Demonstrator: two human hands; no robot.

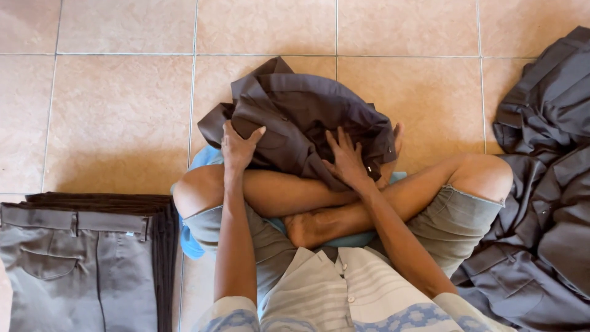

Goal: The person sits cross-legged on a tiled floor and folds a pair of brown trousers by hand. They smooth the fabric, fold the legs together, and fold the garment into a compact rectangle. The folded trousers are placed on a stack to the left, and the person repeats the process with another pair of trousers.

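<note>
Left hand (238, 147) clamped on the near-left edge of a crumpled dark brown shirt (301, 120), right hand (347, 161) pressed flat, fingers spread, on its near-right side. Bundled over crossed legs and a blue cushion (192, 246) on the tiled floor (117, 110), long axis running roughly left to right, one corner pointing away. Folded grey-brown trousers (80, 264) stacked far left, loose grey garments (547, 203) heaped far right.

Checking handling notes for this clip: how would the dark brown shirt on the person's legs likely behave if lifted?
The shirt looks floppy: it lies crumpled in soft folds, so it would probably sag and unfold. It seems light, draping over the legs without flattening. Both the left hand and right hand rest on it; one edge alone may trail.
</note>
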